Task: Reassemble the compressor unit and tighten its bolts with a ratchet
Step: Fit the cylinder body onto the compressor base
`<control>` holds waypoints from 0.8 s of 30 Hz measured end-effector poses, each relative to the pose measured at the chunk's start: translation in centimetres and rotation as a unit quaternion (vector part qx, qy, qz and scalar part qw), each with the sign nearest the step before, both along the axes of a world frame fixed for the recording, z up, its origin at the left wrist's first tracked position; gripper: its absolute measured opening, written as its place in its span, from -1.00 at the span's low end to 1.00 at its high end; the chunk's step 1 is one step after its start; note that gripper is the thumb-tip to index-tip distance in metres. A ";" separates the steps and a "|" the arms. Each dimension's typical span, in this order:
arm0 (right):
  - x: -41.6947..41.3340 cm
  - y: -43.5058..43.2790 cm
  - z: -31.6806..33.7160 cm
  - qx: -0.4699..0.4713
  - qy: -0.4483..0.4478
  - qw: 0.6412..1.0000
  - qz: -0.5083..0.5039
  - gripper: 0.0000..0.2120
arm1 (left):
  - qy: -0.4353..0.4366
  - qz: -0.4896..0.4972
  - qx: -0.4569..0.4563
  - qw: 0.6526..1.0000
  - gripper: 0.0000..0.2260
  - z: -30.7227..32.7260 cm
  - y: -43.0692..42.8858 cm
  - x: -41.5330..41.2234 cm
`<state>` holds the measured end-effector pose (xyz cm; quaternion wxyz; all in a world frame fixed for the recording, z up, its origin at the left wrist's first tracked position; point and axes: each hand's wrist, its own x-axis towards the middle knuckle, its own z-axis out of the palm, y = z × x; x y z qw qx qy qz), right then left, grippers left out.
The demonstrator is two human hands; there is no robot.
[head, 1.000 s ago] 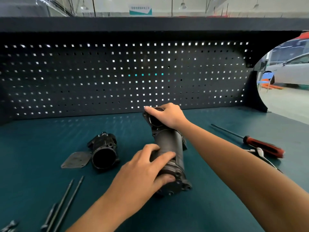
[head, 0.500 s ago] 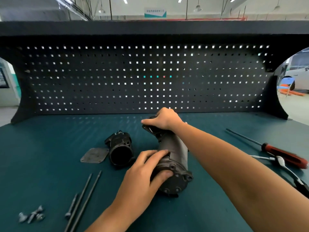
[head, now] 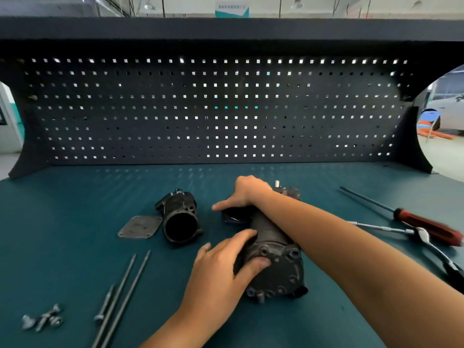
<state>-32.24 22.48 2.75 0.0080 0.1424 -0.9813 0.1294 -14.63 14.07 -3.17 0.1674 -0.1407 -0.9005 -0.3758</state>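
The left hand (head: pixel 226 267) grips the near end of the compressor (head: pixel 281 275), with its fingers curled over the top and its thumb pressed on the end face. The right hand (head: pixel 247 193) clasps the far end, and its forearm lies along the compressor's right side.

Two hands are counted: the left hand (head: pixel 221 267) at 6 o'clock and the right hand (head: pixel 247 193) near centre. One compressor (head: pixel 273 262) is counted. One housing (head: pixel 179 217) and one plate (head: pixel 140 227) are seen at 9 o'clock. Two rods (head: pixel 121 285), one long bolt (head: pixel 105 303) and about three small bolts (head: pixel 42 320) are counted at 7 o'clock. One screwdriver (head: pixel 426 227) and one ratchet (head: pixel 423 234) are found at 3 o'clock.
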 end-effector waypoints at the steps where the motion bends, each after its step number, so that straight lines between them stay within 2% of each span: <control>1: 0.3 0.3 0.3 -0.046 -0.003 0.999 0.012 -0.39 | -0.001 -0.004 0.005 1.000 -0.58 0.1 0.0 0.0; 3: 1.3 1.6 1.4 -0.167 0.002 0.985 0.040 -0.42 | -0.006 -0.011 0.017 1.000 -0.49 0.1 -0.1 -0.1; 5: 3.4 4.1 2.3 -0.271 0.043 0.959 0.072 -0.59 | -0.007 -0.014 0.028 0.999 -0.43 -0.1 -0.2 -0.2; 7: 6.5 7.4 2.3 -0.366 0.078 0.922 0.102 -0.80 | -0.019 -0.027 0.036 0.999 -0.50 -0.3 -0.3 -0.3; 9: 10.4 10.5 1.0 -0.427 0.087 0.893 0.110 -0.83 | -0.040 -0.042 0.038 0.998 -0.53 -0.4 -0.2 -0.3; 11: 13.7 12.3 -1.4 -0.418 0.096 0.895 0.119 -0.62 | -0.056 -0.050 0.030 0.997 -0.36 -0.6 -0.3 -0.6; 13: 16.1 12.7 -4.0 -0.334 0.087 0.928 0.140 -0.34 | -0.063 -0.057 0.017 0.996 -0.15 -0.6 -0.1 -0.7; 15: 16.8 12.2 -5.9 -0.250 0.054 0.953 0.161 -0.07 | -0.071 -0.061 0.019 0.995 -0.04 -0.8 0.2 -0.8; 16: 16.8 11.8 -6.4 -0.231 0.047 0.958 0.163 -0.01 | -0.074 -0.062 0.024 0.995 -0.02 -0.9 0.3 -1.0; 20: 15.8 11.0 -7.0 -0.278 0.045 0.949 0.140 -0.01 | -0.071 -0.062 0.047 0.994 -0.05 -1.3 0.3 -1.5; 24: 15.3 11.1 -7.1 -0.327 0.035 0.934 0.143 -0.10 | -0.055 -0.064 0.071 0.994 -0.08 -1.5 0.3 -1.6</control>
